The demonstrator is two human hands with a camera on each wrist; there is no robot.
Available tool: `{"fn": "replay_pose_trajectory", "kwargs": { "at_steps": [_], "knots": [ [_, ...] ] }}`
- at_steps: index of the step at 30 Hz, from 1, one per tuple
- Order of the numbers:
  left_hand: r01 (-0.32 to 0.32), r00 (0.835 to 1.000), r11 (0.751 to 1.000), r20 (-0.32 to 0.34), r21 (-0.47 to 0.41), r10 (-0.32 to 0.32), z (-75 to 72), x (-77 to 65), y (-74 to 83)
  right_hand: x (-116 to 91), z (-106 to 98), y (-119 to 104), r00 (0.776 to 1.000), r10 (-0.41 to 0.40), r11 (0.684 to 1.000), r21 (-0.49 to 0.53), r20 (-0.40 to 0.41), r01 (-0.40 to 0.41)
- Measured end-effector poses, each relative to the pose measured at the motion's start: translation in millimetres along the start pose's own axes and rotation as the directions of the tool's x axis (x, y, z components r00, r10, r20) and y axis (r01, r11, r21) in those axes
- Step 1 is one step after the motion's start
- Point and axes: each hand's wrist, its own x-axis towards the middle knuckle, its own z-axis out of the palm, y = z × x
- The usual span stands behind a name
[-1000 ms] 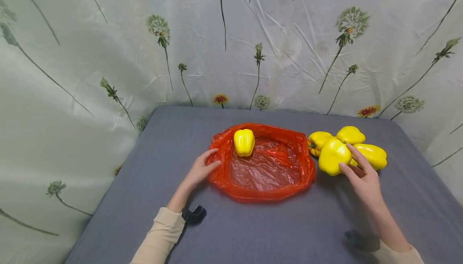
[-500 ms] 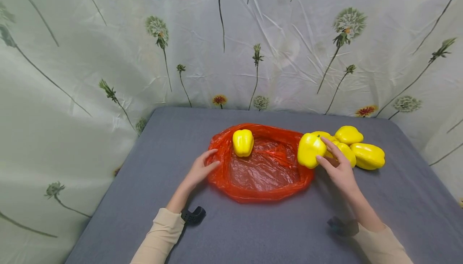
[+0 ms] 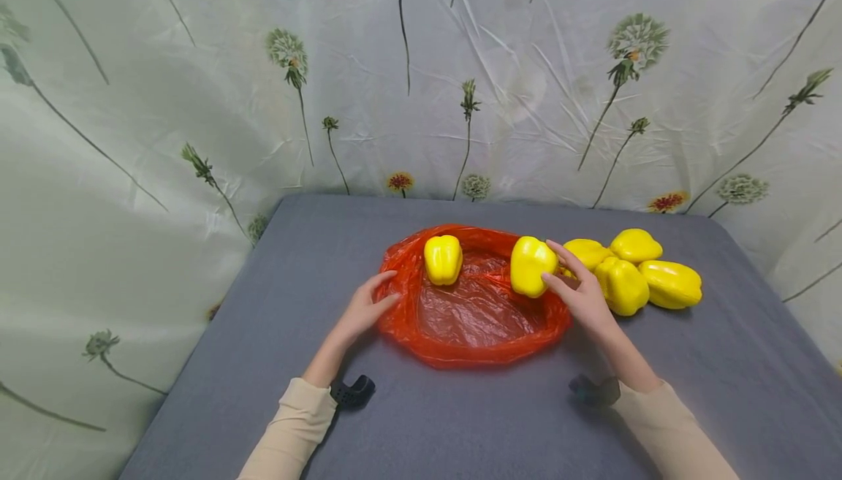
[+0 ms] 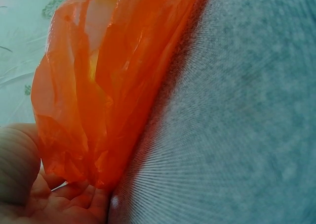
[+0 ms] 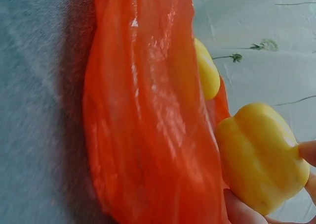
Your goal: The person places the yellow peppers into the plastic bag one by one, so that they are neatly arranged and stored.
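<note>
A red plastic bag lies on its side-rolled rim, mouth up, at the middle of the table. One yellow bell pepper sits inside at its back left. My left hand grips the bag's left edge, and in the left wrist view the film gathers at the thumb and fingers. Over the right part of the bag, my right hand pinches another yellow bell pepper between thumb and fingers. The right wrist view has this pepper beside the bag's rim.
Several more yellow bell peppers are grouped on the grey-covered table right of the bag. A pale curtain printed with flowers hangs behind the table. Each wrist wears a dark strap device.
My right hand has carried the bell pepper leftward from the group to over the bag. My left hand stays at the bag's left edge.
</note>
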Motion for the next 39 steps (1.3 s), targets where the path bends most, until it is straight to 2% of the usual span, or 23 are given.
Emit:
{"fn": "replay_pose_trajectory", "kwargs": {
  "at_steps": [5, 13, 23, 39],
  "knots": [
    [0.0, 1.0, 1.0, 0.006, -0.012, 0.0, 0.1, 0.0, -0.1, 11, 8, 1, 0.998, 0.001, 1.0, -0.003, 0.059, -0.001],
    [-0.01, 1.0, 1.0, -0.003, -0.014, 0.01, 0.2, 0.1, 1.3, 29, 27, 3, 0.99, 0.038, 0.998, 0.054, 0.136, -0.046],
    [-0.004, 1.0, 1.0, -0.013, -0.001, 0.004, 2.0, 0.8, 1.3, 47, 48, 12, 0.988, 0.059, 0.997, 0.036, 0.139, -0.065],
    [-0.011, 1.0, 1.0, -0.018, 0.025, 0.011, 1.0, -0.4, 3.6, 59, 63, 16, 0.992, 0.017, 0.999, 0.025, 0.127, -0.02]
  ]
}}
